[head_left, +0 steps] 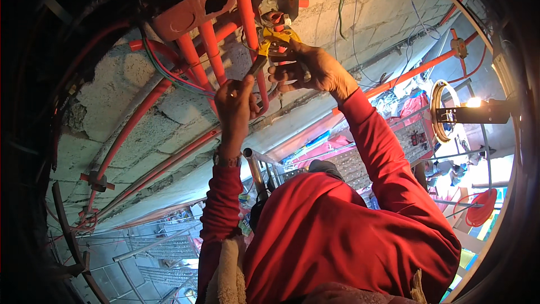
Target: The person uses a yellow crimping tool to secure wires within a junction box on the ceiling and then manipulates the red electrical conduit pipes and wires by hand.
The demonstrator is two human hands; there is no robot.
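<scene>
Up at block wall [360, 36], among orange pipes [246, 14], yellow tool [274, 38] just below dark box [291, 5]; left hand [233, 101] clamped on tool's dark handle [257, 67]; right hand [319, 67] at tool's right side, thumb beside yellow head, other fingers bent, cannot tell whether closed on it; hands near each other, apart; orange box [194, 14] left of tool; band [228, 161] round left wrist
</scene>
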